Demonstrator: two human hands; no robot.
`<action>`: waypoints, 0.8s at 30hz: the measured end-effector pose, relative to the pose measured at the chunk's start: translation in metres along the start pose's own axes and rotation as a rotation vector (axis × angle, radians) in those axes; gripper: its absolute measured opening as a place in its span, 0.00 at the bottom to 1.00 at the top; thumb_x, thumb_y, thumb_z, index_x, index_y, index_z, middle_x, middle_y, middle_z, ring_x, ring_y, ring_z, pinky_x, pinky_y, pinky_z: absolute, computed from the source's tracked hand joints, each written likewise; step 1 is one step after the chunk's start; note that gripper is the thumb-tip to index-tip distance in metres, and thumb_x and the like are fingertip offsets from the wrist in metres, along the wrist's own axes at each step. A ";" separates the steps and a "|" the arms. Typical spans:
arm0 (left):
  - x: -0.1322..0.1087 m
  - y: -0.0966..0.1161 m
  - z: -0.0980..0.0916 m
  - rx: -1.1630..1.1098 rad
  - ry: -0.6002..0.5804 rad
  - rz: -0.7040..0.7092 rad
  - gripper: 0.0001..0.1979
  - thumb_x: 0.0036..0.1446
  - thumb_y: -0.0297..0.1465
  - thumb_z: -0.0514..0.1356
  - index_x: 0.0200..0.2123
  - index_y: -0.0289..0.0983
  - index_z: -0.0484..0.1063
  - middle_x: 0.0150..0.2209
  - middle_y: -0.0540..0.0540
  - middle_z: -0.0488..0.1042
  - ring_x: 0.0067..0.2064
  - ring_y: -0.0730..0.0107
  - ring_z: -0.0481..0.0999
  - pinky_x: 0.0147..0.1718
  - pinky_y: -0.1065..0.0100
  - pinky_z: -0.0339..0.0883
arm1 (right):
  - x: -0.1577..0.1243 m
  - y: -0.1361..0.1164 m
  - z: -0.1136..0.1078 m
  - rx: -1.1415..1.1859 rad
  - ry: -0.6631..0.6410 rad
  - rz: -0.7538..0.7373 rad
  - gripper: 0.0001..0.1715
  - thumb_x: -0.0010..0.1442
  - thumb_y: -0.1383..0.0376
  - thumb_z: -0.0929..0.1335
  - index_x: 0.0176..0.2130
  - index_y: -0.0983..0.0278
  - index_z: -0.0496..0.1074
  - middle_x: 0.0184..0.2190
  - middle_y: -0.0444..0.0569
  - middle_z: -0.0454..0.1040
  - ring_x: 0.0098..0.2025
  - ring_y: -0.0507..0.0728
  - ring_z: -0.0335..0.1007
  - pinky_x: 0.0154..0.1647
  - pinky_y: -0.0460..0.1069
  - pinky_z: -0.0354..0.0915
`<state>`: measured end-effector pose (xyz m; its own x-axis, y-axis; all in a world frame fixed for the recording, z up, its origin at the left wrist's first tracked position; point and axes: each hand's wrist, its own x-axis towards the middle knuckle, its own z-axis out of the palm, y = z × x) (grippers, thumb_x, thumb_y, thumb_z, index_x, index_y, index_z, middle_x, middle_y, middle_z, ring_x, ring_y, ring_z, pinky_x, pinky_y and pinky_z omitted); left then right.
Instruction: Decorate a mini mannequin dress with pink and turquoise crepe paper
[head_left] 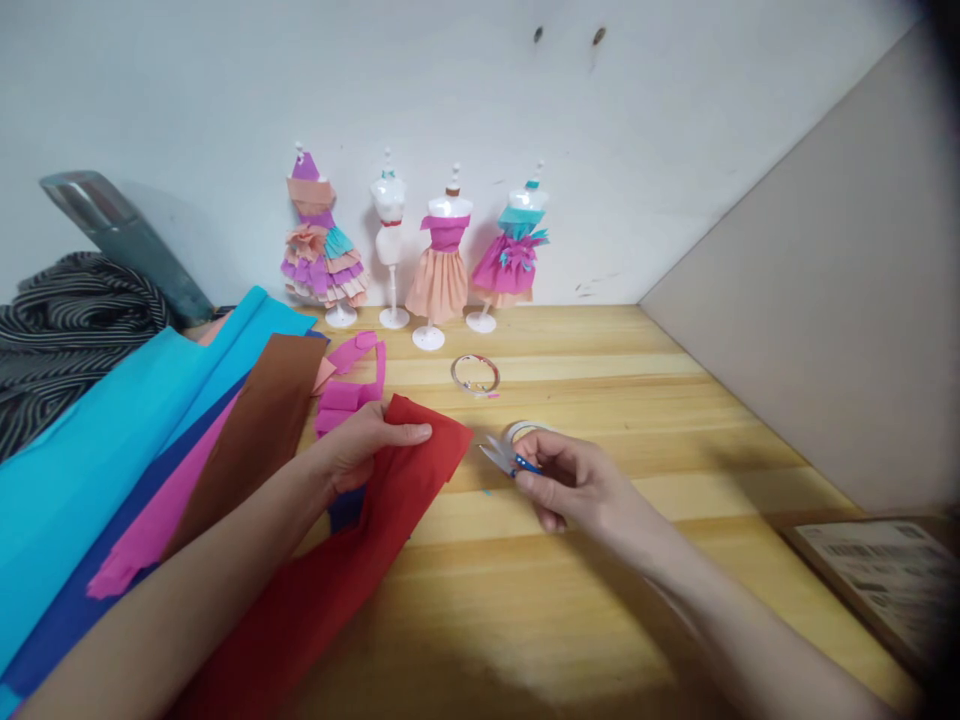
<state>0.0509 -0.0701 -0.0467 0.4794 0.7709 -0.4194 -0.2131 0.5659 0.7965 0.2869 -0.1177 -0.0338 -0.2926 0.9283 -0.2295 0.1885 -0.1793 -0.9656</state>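
My left hand (367, 440) pinches the upper end of a folded sheet of red crepe paper (409, 480), thumb on top, and the rest of the sheet hangs down toward me. Just right of the paper's corner, my right hand (566, 480) grips a pair of small scissors (510, 458) with blue handles. Their blades are parted and point at the red edge without visibly touching it. Behind the right fingers a white tape roll (529, 428) is partly hidden. Pink paper strips (349, 395) lie beyond my left hand.
At the wall stand several mini dress forms, among them a ruffled dress (322, 240) and a bare white form (390, 230). A thin ring (475, 374) lies mid-table. Blue paper (112, 400), brown paper (255, 430) and striped cloth (82, 310) cover the left. A cardboard box (877, 570) is at right.
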 end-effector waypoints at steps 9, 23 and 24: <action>0.001 -0.004 0.002 0.022 0.005 0.010 0.11 0.40 0.28 0.70 0.30 0.30 0.75 0.27 0.42 0.79 0.28 0.67 0.77 0.31 0.68 0.69 | -0.004 -0.005 0.006 -0.014 -0.004 0.005 0.20 0.48 0.56 0.72 0.25 0.63 0.58 0.18 0.36 0.57 0.13 0.44 0.54 0.13 0.42 0.52; 0.001 -0.006 0.005 0.048 -0.009 0.007 0.12 0.38 0.29 0.71 0.29 0.31 0.77 0.28 0.44 0.79 0.29 0.69 0.76 0.32 0.70 0.68 | -0.003 -0.003 0.008 -0.068 -0.039 0.017 0.18 0.48 0.58 0.70 0.24 0.63 0.58 0.18 0.35 0.57 0.14 0.44 0.55 0.14 0.42 0.54; 0.001 -0.007 0.005 0.051 -0.013 0.004 0.12 0.38 0.29 0.71 0.29 0.31 0.77 0.28 0.44 0.79 0.29 0.69 0.76 0.32 0.70 0.68 | -0.003 -0.003 0.008 -0.075 -0.035 0.016 0.17 0.48 0.59 0.70 0.25 0.63 0.58 0.18 0.35 0.57 0.14 0.44 0.56 0.14 0.42 0.54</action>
<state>0.0573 -0.0746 -0.0500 0.4899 0.7691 -0.4104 -0.1715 0.5466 0.8196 0.2793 -0.1223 -0.0311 -0.3212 0.9132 -0.2506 0.2633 -0.1681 -0.9500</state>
